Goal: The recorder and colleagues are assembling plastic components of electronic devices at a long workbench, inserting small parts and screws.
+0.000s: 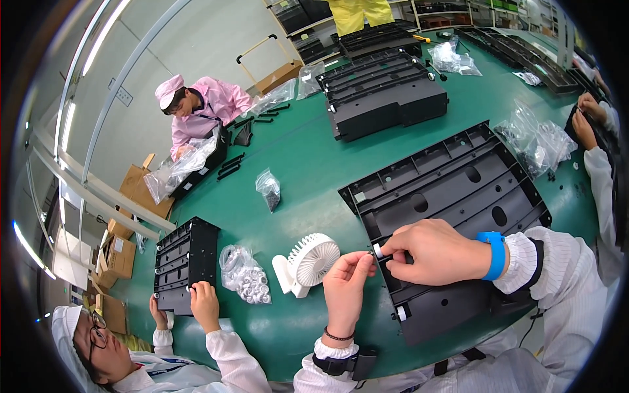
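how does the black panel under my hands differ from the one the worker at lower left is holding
Size: the near panel looks clearly larger than the lower-left panel.
Openings: the near panel has big oval holes; none can be made out on the lower-left panel.
Hands: yours are at the near panel's left edge; the co-worker's are at the lower-left panel's near end.
Shared: both are black and ribbed.

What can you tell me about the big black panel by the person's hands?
The panel is dark, matte and roughly rectangular, perhaps plastic, with long ribs, a raised rim and several oval holes. It lies slantwise on the green table. At its left edge, a small white piece meets the fingertips of the right hand, which partly covers the panel. The left hand is beside that edge; contact is unclear.
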The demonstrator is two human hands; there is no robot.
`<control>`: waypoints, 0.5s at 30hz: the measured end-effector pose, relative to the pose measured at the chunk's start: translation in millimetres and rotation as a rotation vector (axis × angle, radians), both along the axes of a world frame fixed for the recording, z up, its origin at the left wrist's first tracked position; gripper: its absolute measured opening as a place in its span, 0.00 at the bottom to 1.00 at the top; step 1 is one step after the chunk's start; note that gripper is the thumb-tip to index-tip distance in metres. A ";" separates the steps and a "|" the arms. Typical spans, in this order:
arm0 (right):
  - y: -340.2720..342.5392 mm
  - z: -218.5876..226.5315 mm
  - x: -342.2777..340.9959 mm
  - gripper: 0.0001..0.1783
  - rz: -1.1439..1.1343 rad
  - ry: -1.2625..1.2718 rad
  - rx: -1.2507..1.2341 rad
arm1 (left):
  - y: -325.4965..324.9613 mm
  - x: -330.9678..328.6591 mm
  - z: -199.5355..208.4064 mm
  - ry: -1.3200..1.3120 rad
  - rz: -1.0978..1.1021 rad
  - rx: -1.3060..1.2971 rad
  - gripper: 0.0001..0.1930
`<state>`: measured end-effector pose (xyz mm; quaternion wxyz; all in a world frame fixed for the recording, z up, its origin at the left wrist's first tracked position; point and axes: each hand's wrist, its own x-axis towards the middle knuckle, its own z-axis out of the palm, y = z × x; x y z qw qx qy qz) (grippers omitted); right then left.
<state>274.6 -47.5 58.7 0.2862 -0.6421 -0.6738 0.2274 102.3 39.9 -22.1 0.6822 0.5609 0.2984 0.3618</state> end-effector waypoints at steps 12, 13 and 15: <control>0.1 -5.1 -1.1 0.09 -0.023 0.054 0.095 | 2.1 0.2 8.1 0.065 0.003 0.075 0.07; -0.1 -5.3 -1.1 0.09 -0.023 0.067 0.108 | 1.9 0.2 8.3 0.065 0.004 0.072 0.07; 0.0 -4.6 -0.7 0.09 -0.020 0.060 0.093 | 2.1 0.3 7.4 0.059 0.002 0.062 0.07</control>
